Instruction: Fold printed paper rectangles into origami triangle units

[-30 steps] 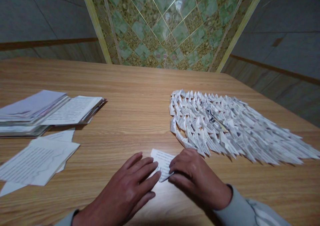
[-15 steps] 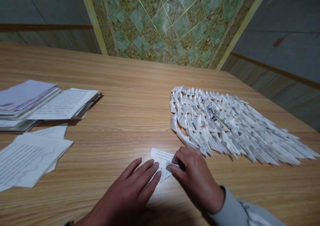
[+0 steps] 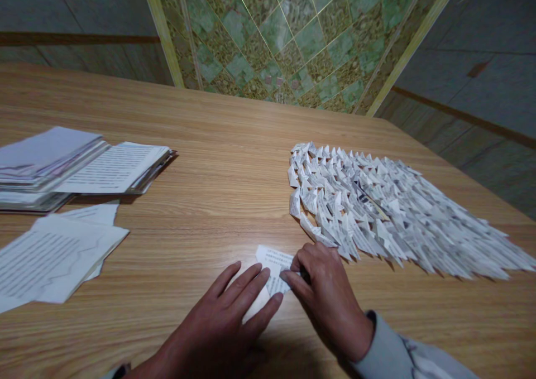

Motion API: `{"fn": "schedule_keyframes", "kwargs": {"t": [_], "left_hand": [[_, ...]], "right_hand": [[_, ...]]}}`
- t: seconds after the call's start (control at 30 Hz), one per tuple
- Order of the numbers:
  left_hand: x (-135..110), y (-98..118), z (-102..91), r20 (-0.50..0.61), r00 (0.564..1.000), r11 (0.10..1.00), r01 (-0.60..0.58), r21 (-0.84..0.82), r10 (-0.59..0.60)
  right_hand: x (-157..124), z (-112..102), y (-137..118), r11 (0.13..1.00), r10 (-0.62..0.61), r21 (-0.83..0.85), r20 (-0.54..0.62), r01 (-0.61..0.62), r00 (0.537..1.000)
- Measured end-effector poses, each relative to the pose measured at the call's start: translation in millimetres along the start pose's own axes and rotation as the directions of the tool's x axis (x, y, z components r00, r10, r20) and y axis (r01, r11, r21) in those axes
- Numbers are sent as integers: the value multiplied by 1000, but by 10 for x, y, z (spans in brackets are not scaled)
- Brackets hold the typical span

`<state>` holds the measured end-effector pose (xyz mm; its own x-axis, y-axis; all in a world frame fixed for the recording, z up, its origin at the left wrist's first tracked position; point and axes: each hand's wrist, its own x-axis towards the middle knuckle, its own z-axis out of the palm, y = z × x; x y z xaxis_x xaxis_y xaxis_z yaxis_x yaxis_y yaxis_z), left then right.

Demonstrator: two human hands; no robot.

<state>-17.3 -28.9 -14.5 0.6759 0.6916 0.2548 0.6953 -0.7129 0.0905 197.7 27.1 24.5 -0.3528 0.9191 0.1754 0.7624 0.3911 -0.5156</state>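
A small piece of folded printed paper (image 3: 274,256) lies on the table in front of me, partly covered by both hands. My left hand (image 3: 230,312) rests flat with fingers spread, its fingertips on the paper's left part and its thumb at the near edge. Thumb and forefinger of my right hand (image 3: 330,301) pinch the paper's right side; the exact fold under them is hidden. Just beyond the right hand, many folded paper boats (image 3: 355,200) stand in close rows.
The wooden table (image 3: 218,172) stretches to a wall with a green tiled panel (image 3: 293,33). A stack of papers and booklets (image 3: 113,167) sits at the far left. Nearer, a few loose printed sheets (image 3: 62,250) overlap one another.
My left thumb has slid right along the paper's near edge, away from the fingers. The right hand keeps its pinch. The whole view has shifted slightly.
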Motion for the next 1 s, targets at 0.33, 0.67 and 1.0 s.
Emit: {"fn": "schedule_keyframes", "kwargs": {"t": [0.33, 0.67, 1.0], "left_hand": [[-12, 12, 68, -86, 996, 1000, 27, 9, -26], [-26, 34, 28, -11, 999, 999, 37, 20, -37], [-57, 104, -57, -7, 999, 999, 36, -3, -36]], "right_hand": [[-19, -35, -60, 981, -150, -135, -49, 142, 987], [-45, 32, -67, 907, -160, -390, 33, 160, 987], [-112, 43, -106, 940, -131, -311, 39, 137, 991]]}}
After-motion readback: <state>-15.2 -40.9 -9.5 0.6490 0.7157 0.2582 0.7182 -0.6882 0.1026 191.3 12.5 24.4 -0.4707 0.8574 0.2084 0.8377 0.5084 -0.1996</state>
